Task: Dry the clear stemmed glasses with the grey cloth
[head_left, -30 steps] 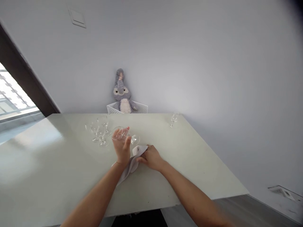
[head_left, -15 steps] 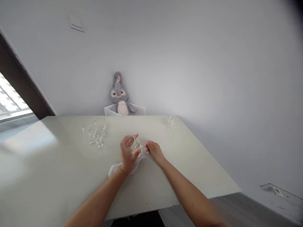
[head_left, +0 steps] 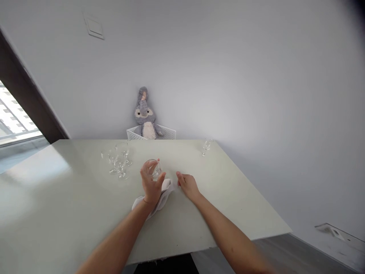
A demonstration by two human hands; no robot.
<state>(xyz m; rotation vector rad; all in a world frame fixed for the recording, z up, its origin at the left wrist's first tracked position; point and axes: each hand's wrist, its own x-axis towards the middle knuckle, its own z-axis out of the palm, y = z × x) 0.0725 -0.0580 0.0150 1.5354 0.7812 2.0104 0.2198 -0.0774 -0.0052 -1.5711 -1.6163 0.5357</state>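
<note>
Pale table point(head_left: 222, 213), grey wall point(head_left: 242, 87) behind. L hand point(head_left: 151, 187): fingers half-curled round 1 glass point(head_left: 156, 172), just past cloth point(head_left: 164, 197) on table. R hand point(head_left: 188, 185): fingers curled nr cloth, can't tell if gripping. Other glasses point(head_left: 120, 161) L, stemmed glass point(head_left: 207, 144) far R.

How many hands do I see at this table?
2: the left hand holds a clear glass; the right hand is beside the cloth, though whether it touches is unclear. No other hands show.

Cloth point(head_left: 163, 199) lt gry; glass point(head_left: 156, 170) clr; tbl point(head_left: 216, 201) pale grn; plush point(head_left: 144, 117) gry/crm.
</note>
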